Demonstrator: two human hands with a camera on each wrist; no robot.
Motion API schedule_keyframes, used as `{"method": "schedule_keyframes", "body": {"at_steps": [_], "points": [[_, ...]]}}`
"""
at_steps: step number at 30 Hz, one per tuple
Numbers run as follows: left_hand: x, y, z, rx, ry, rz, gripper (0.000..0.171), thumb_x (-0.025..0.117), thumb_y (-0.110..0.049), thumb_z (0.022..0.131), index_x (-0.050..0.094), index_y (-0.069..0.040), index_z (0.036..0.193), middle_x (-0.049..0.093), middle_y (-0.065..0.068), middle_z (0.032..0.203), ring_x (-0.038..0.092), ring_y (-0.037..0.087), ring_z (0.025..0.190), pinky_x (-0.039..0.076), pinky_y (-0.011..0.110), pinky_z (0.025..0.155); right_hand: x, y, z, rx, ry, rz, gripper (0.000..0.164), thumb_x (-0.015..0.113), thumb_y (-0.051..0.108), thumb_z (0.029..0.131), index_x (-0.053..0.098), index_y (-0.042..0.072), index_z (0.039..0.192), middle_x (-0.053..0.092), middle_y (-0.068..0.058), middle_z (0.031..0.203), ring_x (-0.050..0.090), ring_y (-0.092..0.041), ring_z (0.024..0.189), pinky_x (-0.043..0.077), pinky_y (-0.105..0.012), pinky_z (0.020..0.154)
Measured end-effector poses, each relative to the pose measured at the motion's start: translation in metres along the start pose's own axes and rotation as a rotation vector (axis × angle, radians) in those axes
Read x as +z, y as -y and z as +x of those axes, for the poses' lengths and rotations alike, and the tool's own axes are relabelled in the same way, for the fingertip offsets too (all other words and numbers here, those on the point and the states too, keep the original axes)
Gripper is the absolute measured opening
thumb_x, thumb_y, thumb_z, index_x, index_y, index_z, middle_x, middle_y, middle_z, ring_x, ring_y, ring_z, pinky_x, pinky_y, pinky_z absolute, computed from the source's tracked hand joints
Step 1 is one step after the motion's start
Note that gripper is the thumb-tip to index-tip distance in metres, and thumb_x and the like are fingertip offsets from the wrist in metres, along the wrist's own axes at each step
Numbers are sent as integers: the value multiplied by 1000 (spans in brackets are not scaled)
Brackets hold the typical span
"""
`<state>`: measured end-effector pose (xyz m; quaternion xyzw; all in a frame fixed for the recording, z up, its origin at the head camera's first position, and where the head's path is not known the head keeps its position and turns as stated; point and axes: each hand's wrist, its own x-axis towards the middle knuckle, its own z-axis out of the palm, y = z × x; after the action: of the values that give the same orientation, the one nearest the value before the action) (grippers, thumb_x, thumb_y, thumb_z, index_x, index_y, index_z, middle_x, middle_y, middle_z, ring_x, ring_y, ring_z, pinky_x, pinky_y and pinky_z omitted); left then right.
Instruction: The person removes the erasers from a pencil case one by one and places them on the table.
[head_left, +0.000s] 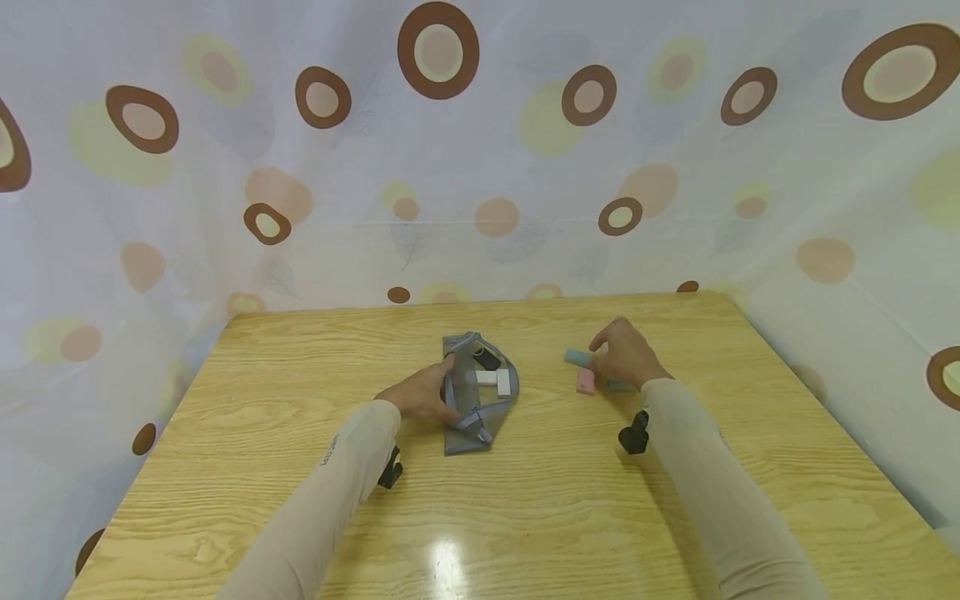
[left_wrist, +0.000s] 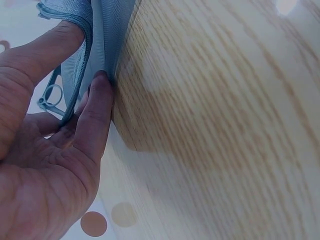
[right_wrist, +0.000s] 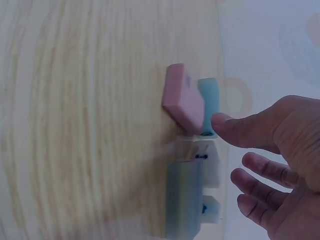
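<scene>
A grey-blue mesh zip pouch (head_left: 461,442) lies on the table with its mouth spread. Inside it are a black item (head_left: 486,358) and white blocks (head_left: 503,383). My left hand (head_left: 423,393) grips the near-left rim, its thumb and fingers apart along the zipper (left_wrist: 86,65). To the right, my right hand (head_left: 628,354) hovers over several small pieces, with nothing seen in its fingers. Its thumb tip is close by the end of a light-blue block (right_wrist: 209,102). Beside that block is a pink block (right_wrist: 182,97), and a grey-green block (right_wrist: 182,200) lies nearer the wrist.
Pale pieces with black marks (right_wrist: 210,162) stand behind the grey-green block. The wooden table (head_left: 300,358) ends at a patterned cloth (head_left: 495,258) at the back and sides. A zipper pull (left_wrist: 50,97) hangs by the left fingers.
</scene>
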<state>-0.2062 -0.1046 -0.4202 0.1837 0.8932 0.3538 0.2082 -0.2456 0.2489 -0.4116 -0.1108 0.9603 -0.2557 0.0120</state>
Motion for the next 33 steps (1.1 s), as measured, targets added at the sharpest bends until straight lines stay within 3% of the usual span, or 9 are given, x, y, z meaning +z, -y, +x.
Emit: {"method": "schedule_keyframes", "body": {"at_steps": [9, 18, 29, 33], "points": [[1, 3, 1, -4, -8, 3, 114, 86, -11, 81, 5, 3, 160, 33, 25, 158, 42, 35, 139, 35, 46, 116, -6, 21, 4, -95, -27, -27, 27, 77, 8, 89, 73, -11, 109, 55, -30, 123, 49, -45, 118, 42, -60, 103], [2, 5, 3, 5, -9, 3, 114, 85, -10, 81, 4, 4, 160, 32, 26, 159, 40, 36, 141, 34, 46, 117, 0, 40, 10, -140, -27, 7, 28, 77, 11, 90, 74, -8, 110, 54, -29, 124, 57, -41, 102, 51, -54, 91], [3, 3, 3, -1, -10, -9, 114, 86, -10, 81, 4, 4, 160, 29, 26, 161, 38, 36, 142, 33, 46, 117, 14, 64, 6, -235, -2, 24, 31, 79, 11, 88, 73, -9, 110, 55, -25, 121, 54, -41, 113, 48, -53, 99], [2, 2, 2, -3, -9, -12, 114, 86, -9, 81, 4, 4, 160, 29, 26, 160, 38, 37, 142, 32, 47, 118, 17, 71, 5, -226, 21, 21, 31, 79, 12, 89, 73, -8, 112, 54, -24, 122, 54, -40, 114, 48, -52, 99]]}}
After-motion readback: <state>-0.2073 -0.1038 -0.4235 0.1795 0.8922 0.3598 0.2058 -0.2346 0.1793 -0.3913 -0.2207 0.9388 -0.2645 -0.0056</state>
